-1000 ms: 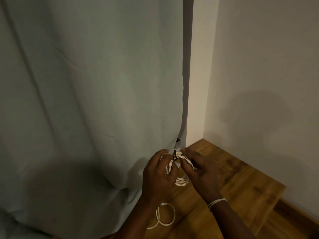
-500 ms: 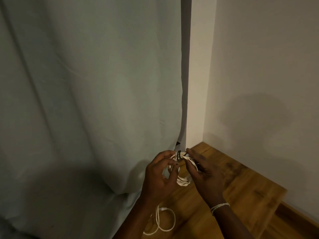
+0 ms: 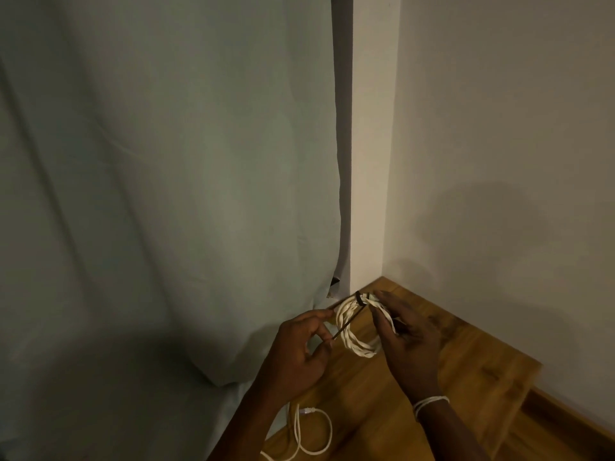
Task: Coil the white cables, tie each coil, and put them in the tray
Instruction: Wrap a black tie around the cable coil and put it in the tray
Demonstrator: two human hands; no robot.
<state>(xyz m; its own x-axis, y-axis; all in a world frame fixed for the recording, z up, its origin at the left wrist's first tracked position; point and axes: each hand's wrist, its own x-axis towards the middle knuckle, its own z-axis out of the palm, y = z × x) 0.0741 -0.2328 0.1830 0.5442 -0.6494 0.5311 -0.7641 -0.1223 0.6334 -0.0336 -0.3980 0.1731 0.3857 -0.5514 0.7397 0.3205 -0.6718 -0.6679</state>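
Note:
A coiled white cable (image 3: 352,334) hangs in the air between my hands, above the wooden table (image 3: 466,367). A dark elastic band (image 3: 347,320) loops over the top of the coil and stretches down to the left. My left hand (image 3: 299,351) pinches the band's stretched end between thumb and fingers. My right hand (image 3: 404,334) grips the right side of the coil. A second white cable (image 3: 312,430) lies loose on the table below my left forearm, partly hidden by it. No tray is in view.
A pale green curtain (image 3: 166,194) hangs at the left and drapes onto the table's left edge. White walls (image 3: 499,161) meet in a corner behind the table. The table's right edge drops to a wooden ledge (image 3: 565,424).
My left hand has drawn away to the left, pulling the dark band out from the coil. The hands were close together at the coil's top before. The coil is more spread open.

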